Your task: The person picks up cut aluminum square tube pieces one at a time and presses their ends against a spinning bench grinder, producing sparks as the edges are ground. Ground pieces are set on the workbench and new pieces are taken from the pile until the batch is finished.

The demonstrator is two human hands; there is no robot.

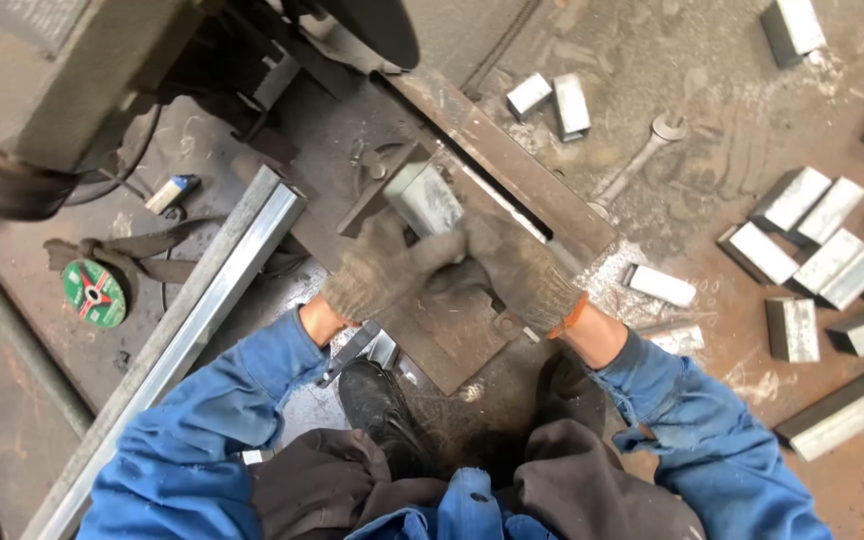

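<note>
A short piece of square metal tube (427,200) is being gripped at the centre of the frame by both gloved hands. The left hand (377,270) is being closed around the near end of the tube from the left, its fingers (414,252) wrapped against the tube's side. The right hand (522,270) is being pressed in from the right, its fingers (474,240) clenched on the same end, so the two gloves are touching each other. The tube is being held on a rusty steel plate (452,345) lying on the floor, just beside a long flat bar (502,160) running diagonally from the upper middle to the centre right.

A cut-off machine (72,70) is being seen in the upper left of the frame, with its dark disc (377,28) at the top edge above the tube. A long square tube (187,330) is lying diagonally at the left, from the centre down to the lower left corner. A green round disc (93,293) is resting on the floor at the far left. Many short cut pieces (802,240) are scattered over the floor at the right, and a spanner (642,155) is lying in the upper right, well apart from the hands. Blue sleeves (692,430) and black shoes (377,405) are being shown at the bottom.
</note>
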